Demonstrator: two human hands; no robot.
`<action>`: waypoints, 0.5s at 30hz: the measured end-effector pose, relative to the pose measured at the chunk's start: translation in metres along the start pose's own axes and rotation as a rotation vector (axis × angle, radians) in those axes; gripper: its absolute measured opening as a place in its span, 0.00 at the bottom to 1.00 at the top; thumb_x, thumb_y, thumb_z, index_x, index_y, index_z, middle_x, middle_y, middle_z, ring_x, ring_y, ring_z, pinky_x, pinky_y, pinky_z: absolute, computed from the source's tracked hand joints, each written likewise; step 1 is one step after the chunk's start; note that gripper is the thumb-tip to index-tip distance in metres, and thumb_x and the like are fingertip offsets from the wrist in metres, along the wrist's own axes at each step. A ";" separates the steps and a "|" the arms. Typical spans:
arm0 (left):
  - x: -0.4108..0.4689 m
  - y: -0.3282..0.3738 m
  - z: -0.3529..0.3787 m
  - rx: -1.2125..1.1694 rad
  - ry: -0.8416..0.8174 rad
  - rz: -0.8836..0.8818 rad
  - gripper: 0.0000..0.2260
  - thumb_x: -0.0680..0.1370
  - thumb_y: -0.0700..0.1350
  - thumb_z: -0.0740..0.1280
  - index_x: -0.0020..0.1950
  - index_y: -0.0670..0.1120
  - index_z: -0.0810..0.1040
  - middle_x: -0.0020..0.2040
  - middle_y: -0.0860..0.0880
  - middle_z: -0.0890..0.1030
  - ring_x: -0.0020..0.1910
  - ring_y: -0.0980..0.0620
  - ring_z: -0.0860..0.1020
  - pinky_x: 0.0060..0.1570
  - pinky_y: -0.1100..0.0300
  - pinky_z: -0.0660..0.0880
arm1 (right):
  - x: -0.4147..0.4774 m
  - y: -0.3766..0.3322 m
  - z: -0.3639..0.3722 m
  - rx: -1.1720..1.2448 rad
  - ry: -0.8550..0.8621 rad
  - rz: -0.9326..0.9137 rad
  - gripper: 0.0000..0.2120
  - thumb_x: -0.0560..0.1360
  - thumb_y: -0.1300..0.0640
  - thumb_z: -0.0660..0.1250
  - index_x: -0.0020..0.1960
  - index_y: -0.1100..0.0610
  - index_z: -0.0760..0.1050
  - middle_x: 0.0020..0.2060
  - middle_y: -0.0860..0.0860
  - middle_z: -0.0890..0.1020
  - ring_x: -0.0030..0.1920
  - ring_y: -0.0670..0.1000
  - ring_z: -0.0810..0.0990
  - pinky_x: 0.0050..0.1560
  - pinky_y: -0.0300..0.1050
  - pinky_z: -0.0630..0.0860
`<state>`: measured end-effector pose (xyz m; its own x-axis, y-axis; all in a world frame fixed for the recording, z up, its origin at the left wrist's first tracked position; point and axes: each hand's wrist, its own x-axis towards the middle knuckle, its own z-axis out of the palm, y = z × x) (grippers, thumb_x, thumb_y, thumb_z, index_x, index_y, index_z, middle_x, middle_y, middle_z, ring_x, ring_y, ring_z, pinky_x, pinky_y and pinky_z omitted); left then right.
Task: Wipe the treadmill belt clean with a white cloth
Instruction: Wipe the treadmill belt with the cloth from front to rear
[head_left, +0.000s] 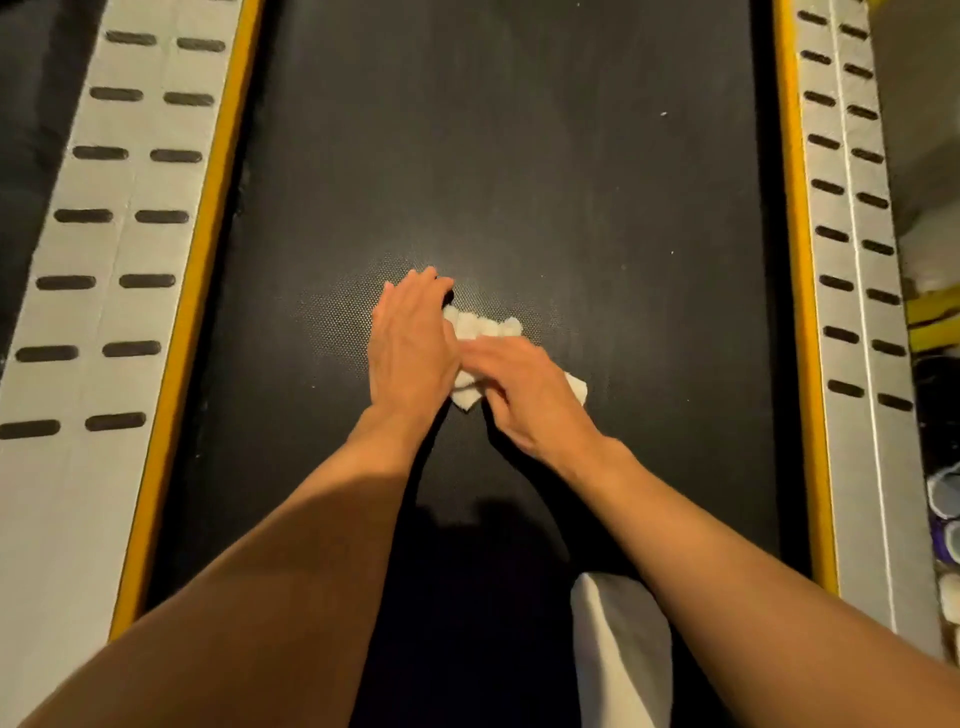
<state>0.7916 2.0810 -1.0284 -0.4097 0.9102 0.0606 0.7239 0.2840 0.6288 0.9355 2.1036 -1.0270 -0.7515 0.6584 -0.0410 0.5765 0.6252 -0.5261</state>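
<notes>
The black treadmill belt fills the middle of the head view. A crumpled white cloth lies on it near the centre, mostly covered by both hands. My left hand lies flat with straight fingers on the cloth's left part. My right hand rests over the cloth's right part, fingers pointing left toward the other hand; a white corner of the cloth sticks out beyond it. Whether the right fingers pinch the cloth is hidden.
Yellow strips border the belt on both sides, with grey side rails carrying dark oval grips. A white piece of fabric shows at the bottom. Cluttered items sit beyond the right rail. Small white specks dot the belt.
</notes>
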 end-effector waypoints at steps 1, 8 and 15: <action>-0.006 -0.001 0.002 0.038 -0.027 0.024 0.19 0.74 0.33 0.60 0.64 0.42 0.76 0.67 0.43 0.74 0.70 0.45 0.69 0.75 0.51 0.53 | -0.016 -0.005 -0.001 0.045 -0.013 -0.021 0.22 0.69 0.66 0.59 0.59 0.55 0.80 0.59 0.49 0.81 0.60 0.50 0.77 0.64 0.46 0.69; -0.022 -0.001 0.019 0.286 -0.036 0.110 0.18 0.80 0.44 0.59 0.69 0.44 0.69 0.73 0.41 0.66 0.75 0.43 0.60 0.75 0.45 0.51 | 0.017 0.060 -0.076 0.003 0.362 0.265 0.22 0.66 0.69 0.59 0.56 0.59 0.81 0.55 0.56 0.82 0.56 0.54 0.78 0.59 0.34 0.65; -0.031 -0.003 0.029 0.451 -0.065 0.094 0.21 0.81 0.48 0.54 0.73 0.45 0.64 0.76 0.42 0.61 0.76 0.43 0.56 0.75 0.45 0.51 | -0.018 0.043 -0.043 -0.208 0.032 0.151 0.12 0.74 0.58 0.65 0.57 0.53 0.79 0.52 0.57 0.75 0.48 0.59 0.72 0.47 0.50 0.72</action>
<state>0.8178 2.0606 -1.0549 -0.3051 0.9513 0.0436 0.9314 0.2886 0.2218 0.9879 2.1366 -1.0123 -0.6431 0.7618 -0.0772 0.7376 0.5893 -0.3296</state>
